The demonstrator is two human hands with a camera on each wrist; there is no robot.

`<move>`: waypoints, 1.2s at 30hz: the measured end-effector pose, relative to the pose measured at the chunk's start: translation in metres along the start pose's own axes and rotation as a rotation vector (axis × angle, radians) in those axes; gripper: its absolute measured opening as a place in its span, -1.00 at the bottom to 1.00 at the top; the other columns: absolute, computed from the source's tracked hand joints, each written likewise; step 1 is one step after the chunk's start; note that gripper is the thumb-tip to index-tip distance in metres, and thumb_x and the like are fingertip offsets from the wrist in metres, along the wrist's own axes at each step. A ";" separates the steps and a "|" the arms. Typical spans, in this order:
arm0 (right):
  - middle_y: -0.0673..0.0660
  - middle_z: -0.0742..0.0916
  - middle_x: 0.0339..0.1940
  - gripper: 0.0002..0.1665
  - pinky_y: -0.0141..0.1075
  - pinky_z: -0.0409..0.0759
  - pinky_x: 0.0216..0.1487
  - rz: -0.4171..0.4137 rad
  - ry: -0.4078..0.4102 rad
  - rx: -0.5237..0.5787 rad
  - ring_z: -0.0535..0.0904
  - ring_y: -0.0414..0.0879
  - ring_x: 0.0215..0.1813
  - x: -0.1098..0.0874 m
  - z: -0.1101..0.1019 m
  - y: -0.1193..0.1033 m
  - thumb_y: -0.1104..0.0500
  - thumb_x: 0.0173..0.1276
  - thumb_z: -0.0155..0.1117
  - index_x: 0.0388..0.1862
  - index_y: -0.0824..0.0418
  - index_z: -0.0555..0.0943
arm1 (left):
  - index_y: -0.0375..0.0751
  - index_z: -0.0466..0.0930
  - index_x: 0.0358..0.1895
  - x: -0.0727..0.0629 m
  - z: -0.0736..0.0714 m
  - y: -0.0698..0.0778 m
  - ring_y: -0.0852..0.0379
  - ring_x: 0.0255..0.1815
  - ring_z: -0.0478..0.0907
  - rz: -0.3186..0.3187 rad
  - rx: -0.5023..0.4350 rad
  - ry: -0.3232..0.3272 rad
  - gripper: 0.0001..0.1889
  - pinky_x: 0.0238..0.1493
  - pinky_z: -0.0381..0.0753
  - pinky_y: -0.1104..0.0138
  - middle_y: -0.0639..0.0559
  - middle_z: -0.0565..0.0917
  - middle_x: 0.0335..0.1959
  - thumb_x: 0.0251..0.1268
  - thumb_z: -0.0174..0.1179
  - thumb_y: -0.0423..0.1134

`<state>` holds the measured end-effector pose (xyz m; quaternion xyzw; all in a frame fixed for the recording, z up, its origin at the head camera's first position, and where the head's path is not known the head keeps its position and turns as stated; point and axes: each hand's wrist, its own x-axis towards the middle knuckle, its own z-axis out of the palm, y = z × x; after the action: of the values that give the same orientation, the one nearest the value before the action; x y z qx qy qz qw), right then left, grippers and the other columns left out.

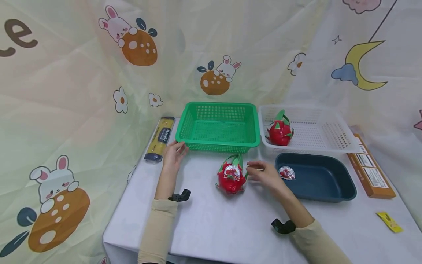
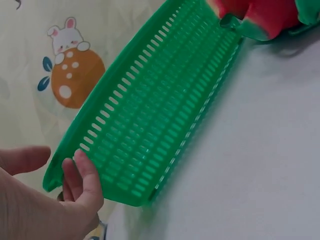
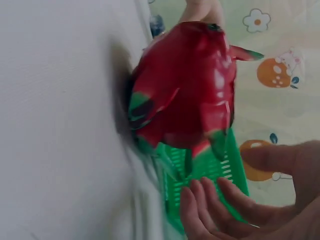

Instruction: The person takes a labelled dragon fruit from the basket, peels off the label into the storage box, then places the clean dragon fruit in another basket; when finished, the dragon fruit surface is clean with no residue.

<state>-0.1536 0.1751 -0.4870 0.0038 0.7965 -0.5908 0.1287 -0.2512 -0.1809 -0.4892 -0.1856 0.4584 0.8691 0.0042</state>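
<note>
A red dragon fruit (image 1: 232,178) with green leaf tips and a round sticker stands on the white cloth, in front of the green basket (image 1: 217,147). My right hand (image 1: 265,175) is just right of this fruit, its fingers loosely bent and holding nothing. In the right wrist view, the fingertips (image 3: 197,192) come close to the fruit's green tips; whether they touch is unclear. My left hand (image 1: 173,156) is at the basket's front left corner. Its relaxed fingers (image 2: 87,182) lie against the green wall, with the thumb (image 2: 25,159) apart from them.
A second dragon fruit (image 1: 280,132) sits at the left end of the white basket (image 1: 306,149). In front is a dark blue tub (image 1: 316,178) with a sticker. A yellow pasta packet (image 1: 159,139) lies left, a brown box (image 1: 371,168) right, and a small yellow sachet (image 1: 389,222) nearer.
</note>
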 end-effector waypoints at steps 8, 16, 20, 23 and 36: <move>0.33 0.74 0.15 -0.56 -0.29 0.74 0.10 -0.148 0.038 -0.012 0.68 0.26 0.18 -0.004 -0.010 -0.022 0.10 0.53 0.35 0.26 0.32 0.65 | -0.43 0.46 0.16 -0.010 0.011 -0.026 -0.25 0.35 0.48 -0.083 0.236 -0.132 -0.72 0.26 0.68 0.11 -0.13 0.54 0.00 0.46 0.16 -0.47; 0.47 0.72 0.14 -0.49 0.17 0.67 0.16 -0.128 -0.123 0.035 0.71 0.35 0.15 0.007 -0.011 -0.038 0.19 0.55 0.32 0.32 0.49 0.54 | -0.56 0.41 0.33 -0.015 0.039 -0.055 -0.37 0.35 0.49 -0.127 0.375 -0.362 -0.58 0.35 0.59 -0.02 -0.39 0.57 0.22 0.53 0.14 -0.42; 0.48 0.73 0.12 -0.51 0.15 0.70 0.12 -0.092 -0.163 0.049 0.71 0.35 0.14 0.012 -0.008 -0.042 0.23 0.54 0.30 0.31 0.52 0.53 | -0.59 0.40 0.37 -0.016 0.050 -0.067 -0.34 0.37 0.51 -0.110 0.506 -0.483 -0.55 0.40 0.54 -0.03 -0.46 0.54 0.32 0.56 0.12 -0.38; 0.47 0.75 0.09 -0.54 0.12 0.74 0.06 -0.067 -0.171 0.067 0.74 0.31 0.11 0.017 -0.005 -0.041 0.25 0.55 0.28 0.29 0.50 0.54 | -0.57 0.39 0.39 -0.016 0.055 -0.075 -0.25 0.34 0.57 -0.114 0.567 -0.555 -0.53 0.41 0.54 0.01 -0.43 0.54 0.34 0.56 0.12 -0.35; 0.30 0.84 -0.16 -0.56 0.00 0.80 -0.02 -0.029 -0.200 -0.040 0.81 0.14 -0.15 0.018 -0.003 -0.034 0.19 0.42 0.44 0.16 0.44 0.65 | -0.47 0.50 0.36 -0.015 0.059 -0.082 -0.07 0.24 0.67 -0.173 0.561 -0.611 -0.53 0.43 0.52 0.10 -0.31 0.72 0.16 0.45 0.26 -0.39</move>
<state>-0.1769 0.1650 -0.4578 -0.0694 0.7913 -0.5739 0.1992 -0.2415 -0.0841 -0.5197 0.0511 0.6375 0.7224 0.2630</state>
